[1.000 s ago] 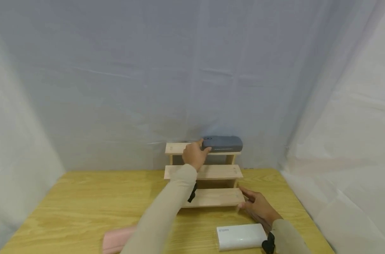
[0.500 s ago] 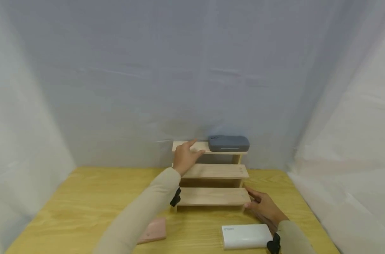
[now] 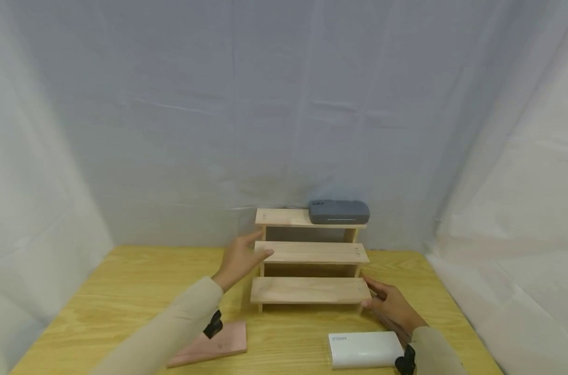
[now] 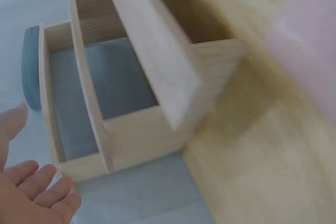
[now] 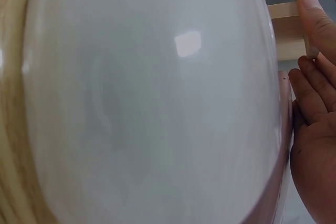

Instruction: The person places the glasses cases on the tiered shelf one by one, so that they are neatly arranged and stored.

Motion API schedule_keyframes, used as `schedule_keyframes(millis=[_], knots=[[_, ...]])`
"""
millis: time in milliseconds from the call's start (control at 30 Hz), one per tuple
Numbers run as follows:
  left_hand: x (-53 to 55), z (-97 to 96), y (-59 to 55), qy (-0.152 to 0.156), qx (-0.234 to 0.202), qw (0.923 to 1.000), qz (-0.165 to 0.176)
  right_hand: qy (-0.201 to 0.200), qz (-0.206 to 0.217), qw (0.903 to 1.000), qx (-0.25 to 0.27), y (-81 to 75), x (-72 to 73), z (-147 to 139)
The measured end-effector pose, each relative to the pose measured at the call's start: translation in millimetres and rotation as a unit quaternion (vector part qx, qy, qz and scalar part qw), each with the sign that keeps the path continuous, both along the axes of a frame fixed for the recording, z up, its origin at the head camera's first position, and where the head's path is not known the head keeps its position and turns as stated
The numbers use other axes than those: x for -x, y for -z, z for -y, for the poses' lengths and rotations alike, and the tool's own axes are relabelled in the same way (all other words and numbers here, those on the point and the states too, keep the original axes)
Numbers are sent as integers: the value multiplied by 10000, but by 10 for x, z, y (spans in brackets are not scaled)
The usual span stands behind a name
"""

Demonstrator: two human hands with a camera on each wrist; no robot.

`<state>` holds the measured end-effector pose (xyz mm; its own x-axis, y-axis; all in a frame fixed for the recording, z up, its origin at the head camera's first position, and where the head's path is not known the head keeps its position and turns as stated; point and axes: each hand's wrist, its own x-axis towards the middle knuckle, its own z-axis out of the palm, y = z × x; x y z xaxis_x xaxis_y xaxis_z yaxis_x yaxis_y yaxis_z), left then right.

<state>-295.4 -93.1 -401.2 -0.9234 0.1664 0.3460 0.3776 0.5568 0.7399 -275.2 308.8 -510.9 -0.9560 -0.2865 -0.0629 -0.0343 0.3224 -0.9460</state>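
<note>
A three-step wooden shelf (image 3: 312,252) stands on the table. My right hand (image 3: 390,307) holds the right end of its lowest board, thumb and fingertips at the edge; in the right wrist view the thumb (image 5: 317,22) and fingers lie on either side of that wood. Beside the shelf's left end is my left hand (image 3: 239,259), fingers spread and holding nothing. The left wrist view shows this hand (image 4: 31,187) with its palm turned up near the boards. A blue-grey oblong case (image 3: 339,212) rests on the right half of the top step.
A white glossy block like a power bank (image 3: 365,350) lies in front of my right hand. Next to it, partly hidden, is a brownish-pink flat thing (image 3: 395,329). A pink flat case (image 3: 220,344) lies under my left forearm. Pale sheeting (image 3: 171,156) hangs behind the table (image 3: 162,281).
My left hand has let go of the blue-grey case and moved left and down, off the top step to the shelf's side. My right hand stays at the lowest board.
</note>
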Motion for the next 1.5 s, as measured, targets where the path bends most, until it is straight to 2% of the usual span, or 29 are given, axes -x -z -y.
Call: schedule_keyframes(millis=[100,267,400,633,867,1000,1167,1333,1500], knots=[[-101,149,67,-97,237,9996,101,63,-19,9999,-154,-19,3,-3],[-301,404,194,-6,430,9989,189,96,-14,9995,-289,-45,-2,-1],[-473,619,304,38,518,9975,479,120,-58,9992,-373,-48,-4,3],[-767,926,440,17,297,9935,1103,46,-72,9996,-271,-56,-8,6],[-990,1138,594,116,436,9910,1263,-32,-183,9994,-306,-66,-19,-5],[-1080,1232,673,293,346,9880,1476,126,-132,9991,-395,-64,-17,-4],[-1156,1325,762,462,620,9842,1593,181,-110,9986,-483,-64,-19,4],[-1171,1419,797,485,741,9817,1689,94,-138,9989,-448,-66,-14,10],[-1159,1565,861,868,559,9742,2008,262,-120,9981,-537,-63,-10,25]])
